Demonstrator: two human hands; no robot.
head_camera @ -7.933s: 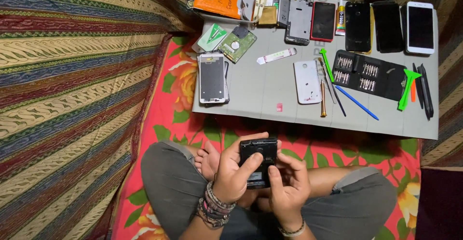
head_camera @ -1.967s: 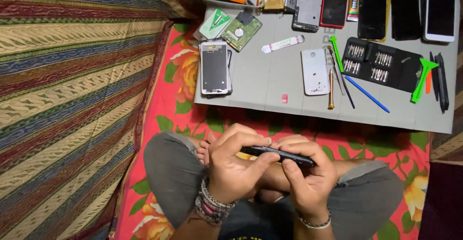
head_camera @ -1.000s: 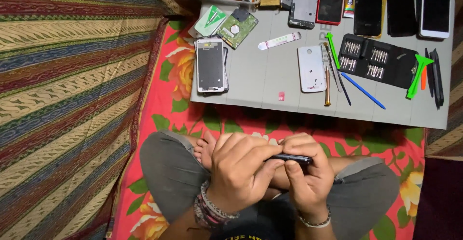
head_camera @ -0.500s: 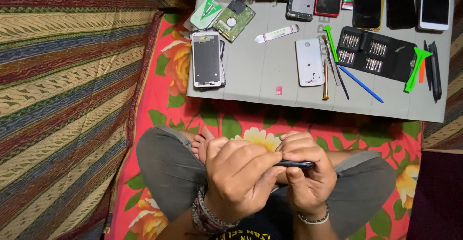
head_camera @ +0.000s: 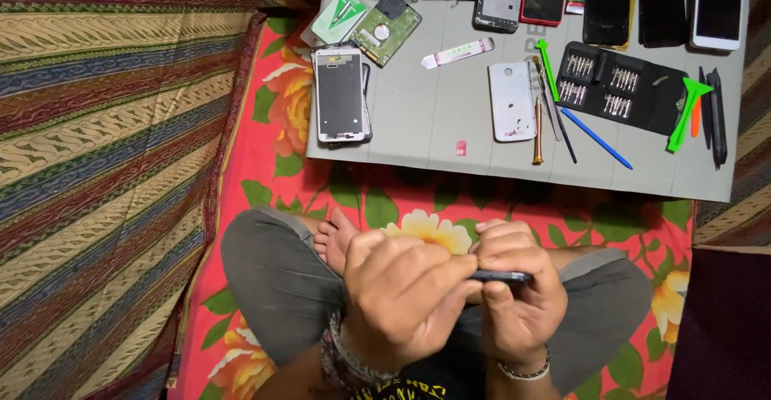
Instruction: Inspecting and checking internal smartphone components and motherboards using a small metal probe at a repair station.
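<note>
Gripping a thin black phone [head_camera: 499, 276] edge-on between both hands, the person sits cross-legged on a red floral cloth [head_camera: 409, 203], with the device held low over the lap, near the bottom centre of the view. The left hand [head_camera: 401, 295] is curled over the phone's left end, fingers closed around it and covering most of it. The right hand [head_camera: 518, 291] is closed on the right end, thumb and fingers pinching the slim edge that shows between the two hands. Beads circle the left wrist and a thin bracelet the right.

Farther away, beyond the knees, lies a grey work mat [head_camera: 434, 119]. On its left part rests a phone frame [head_camera: 340, 93], with a green circuit board [head_camera: 385, 32] just beyond it. Near the mat's middle lies a white back cover [head_camera: 511, 101], and to its right a black screwdriver bit case [head_camera: 622, 87], a blue pen-like tool [head_camera: 596, 138] and a green pry tool [head_camera: 687, 111]. Several phones line the far edge. A striped fabric [head_camera: 104, 127] fills the left side.
</note>
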